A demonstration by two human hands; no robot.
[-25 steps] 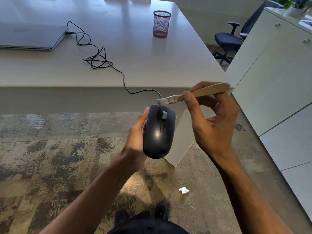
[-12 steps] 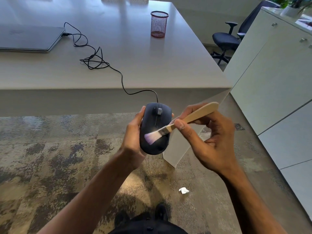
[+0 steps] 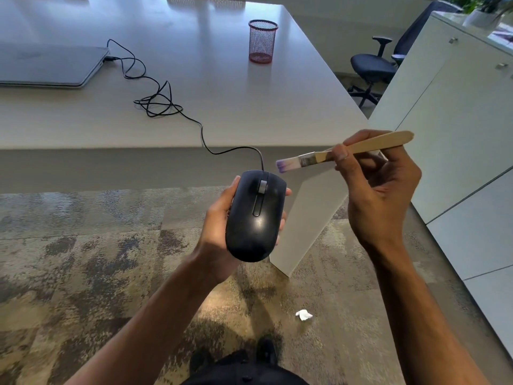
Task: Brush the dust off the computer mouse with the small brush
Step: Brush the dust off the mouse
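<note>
1. Black mouse (image 3: 255, 215) cupped in left hand (image 3: 219, 232), buttons up, tilted toward the eye for brushing; out over the carpet, just off the desk (image 3: 222, 107) edge.
2. Pinched pen-style in right hand (image 3: 380, 190): small wooden brush (image 3: 344, 154), bristles clear of the mouse, just beyond its front.
3. Cord (image 3: 155, 101) trailing back up onto the desk toward a laptop (image 3: 50, 65).
4. Farther back on the desk: red mesh cup (image 3: 263, 41), seemingly empty.

soft daylight | desk (image 3: 222, 87) glare | wide-angle edge warp | sharp
</note>
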